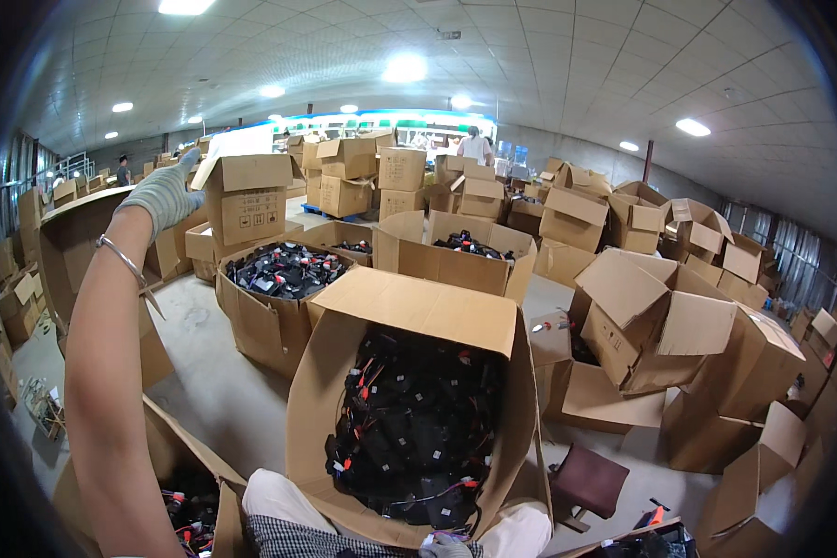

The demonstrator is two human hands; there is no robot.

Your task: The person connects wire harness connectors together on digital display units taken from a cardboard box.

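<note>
My left hand (163, 197), in a grey striped knit glove, is raised at the far left. Its fingers and thumb are apart, and nothing shows in them. It appears beside a tall carton (251, 214) with upright flaps, though I cannot tell whether they touch. At the bottom edge, only part of my gloved right hand (446, 549) shows, close to thin purple wires; its fingers are mostly hidden. Between my knees stands a large open carton (312, 409), tilted toward me. Inside lie many black packs (418, 418) with coloured wires and red and white connectors.
More open cartons of black packs stand ahead, one at left (270, 325) and one behind (409, 246). Another carton (149, 446) is at my lower left. A dark red stool (589, 481) stands at right, before stacked cartons (651, 325). A person (474, 147) is far back.
</note>
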